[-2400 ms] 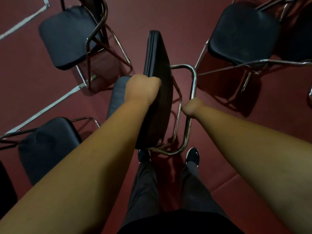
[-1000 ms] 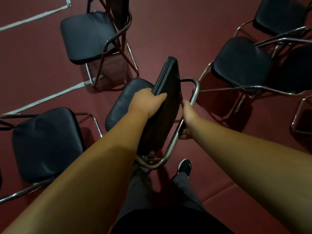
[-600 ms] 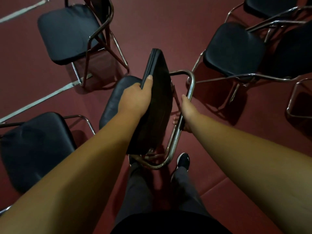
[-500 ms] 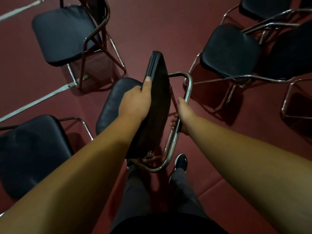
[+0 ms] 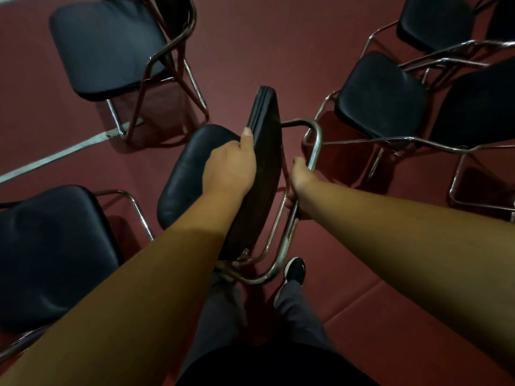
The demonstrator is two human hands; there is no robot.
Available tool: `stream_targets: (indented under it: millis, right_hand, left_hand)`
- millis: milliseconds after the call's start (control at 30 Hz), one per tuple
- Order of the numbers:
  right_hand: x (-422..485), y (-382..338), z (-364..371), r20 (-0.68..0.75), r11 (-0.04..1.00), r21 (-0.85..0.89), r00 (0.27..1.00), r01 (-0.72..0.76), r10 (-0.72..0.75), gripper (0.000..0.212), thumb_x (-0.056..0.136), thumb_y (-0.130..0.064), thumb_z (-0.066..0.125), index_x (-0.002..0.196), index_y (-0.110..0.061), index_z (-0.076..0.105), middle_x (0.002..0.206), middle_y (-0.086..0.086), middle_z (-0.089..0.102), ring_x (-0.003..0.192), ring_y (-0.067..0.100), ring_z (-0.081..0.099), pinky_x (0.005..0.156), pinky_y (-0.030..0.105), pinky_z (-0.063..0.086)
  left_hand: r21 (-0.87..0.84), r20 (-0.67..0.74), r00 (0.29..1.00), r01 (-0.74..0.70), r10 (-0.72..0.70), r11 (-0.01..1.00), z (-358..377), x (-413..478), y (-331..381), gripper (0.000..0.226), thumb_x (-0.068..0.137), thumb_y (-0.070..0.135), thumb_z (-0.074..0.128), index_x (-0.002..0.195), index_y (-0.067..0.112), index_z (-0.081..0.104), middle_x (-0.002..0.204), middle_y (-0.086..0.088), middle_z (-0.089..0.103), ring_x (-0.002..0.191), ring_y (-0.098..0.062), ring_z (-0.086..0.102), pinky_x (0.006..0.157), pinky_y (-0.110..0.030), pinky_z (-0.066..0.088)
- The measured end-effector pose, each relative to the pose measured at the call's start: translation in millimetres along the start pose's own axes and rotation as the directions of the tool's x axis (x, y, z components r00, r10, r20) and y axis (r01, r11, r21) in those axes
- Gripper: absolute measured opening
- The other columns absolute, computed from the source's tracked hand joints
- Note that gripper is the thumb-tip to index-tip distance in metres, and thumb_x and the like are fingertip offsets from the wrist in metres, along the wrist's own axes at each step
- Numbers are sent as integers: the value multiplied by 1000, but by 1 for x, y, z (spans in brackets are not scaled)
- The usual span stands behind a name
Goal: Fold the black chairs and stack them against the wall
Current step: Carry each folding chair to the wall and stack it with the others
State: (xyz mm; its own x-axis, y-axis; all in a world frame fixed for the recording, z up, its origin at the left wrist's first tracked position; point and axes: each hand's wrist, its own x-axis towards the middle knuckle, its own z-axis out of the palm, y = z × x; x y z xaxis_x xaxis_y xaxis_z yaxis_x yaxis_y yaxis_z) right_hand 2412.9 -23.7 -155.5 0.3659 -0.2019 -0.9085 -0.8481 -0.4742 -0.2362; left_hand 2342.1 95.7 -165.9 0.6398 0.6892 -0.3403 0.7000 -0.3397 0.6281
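A black folding chair stands just in front of my legs, partly folded. Its padded seat [image 5: 266,126] is tipped up on edge, and its rounded backrest [image 5: 185,174] shows to the left below. My left hand [image 5: 230,168] grips the seat's edge, thumb laid along it. My right hand [image 5: 299,182] is wrapped round the chrome frame tube [image 5: 316,143] on the right side. The frame's lower loop [image 5: 267,277] hangs close above my shoes.
Open black chairs ring me on the dark red floor [image 5: 250,37]: one at the far left [image 5: 106,48], one at the near left [image 5: 47,254], and several crowded at the right [image 5: 381,98]. A pale tape line [image 5: 55,157] crosses the floor at the left.
The seat has stayed tipped up on edge. My left thumb has stretched along its edge, and my right hand has slid up the frame tube. The view has shifted slightly.
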Motion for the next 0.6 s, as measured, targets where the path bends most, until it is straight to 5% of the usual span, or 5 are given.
stream_targets:
  millis: [167,333,433,500,600]
  right_hand:
    - [-21,-31,59,243,1000,-21,970,19,-14,93,91,-88,29,115,-9,71,100,15,77,89,32,76,87,42,61]
    - [-47,-37,59,286,978,-184,957,94,-39,95,95,-85,20,115,-8,70,96,12,77,85,29,74,67,39,58]
    - [-51,-36,48,343,977,-150,935,149,-90,94,91,-90,23,118,-13,71,105,14,77,95,33,74,82,50,61]
    - [-54,-41,40,387,970,-88,905,225,-175,86,88,-91,35,117,-18,70,104,14,77,94,35,74,79,55,61]
    - [-59,-53,38,343,936,-91,893,341,-292,74,79,-83,67,118,-20,70,103,10,78,87,31,76,61,44,60]
  left_hand:
    - [37,10,997,75,-76,996,-5,-1,8,69,108,60,22,113,13,73,102,-8,69,88,-27,60,75,-36,38]
    - [-19,38,994,100,-99,995,-30,15,-15,65,109,59,22,94,17,70,82,5,61,68,-13,52,60,-35,35]
    - [-33,63,992,108,-106,994,-30,13,-14,65,108,61,22,93,18,69,82,4,61,71,-12,55,57,-33,34]
    - [-48,70,991,122,-118,991,-26,9,-9,64,108,60,22,95,19,69,83,5,61,73,-11,56,59,-33,34]
    - [-55,76,991,117,-112,992,-18,2,-4,57,110,55,23,97,21,67,83,8,58,71,-7,51,58,-29,30]
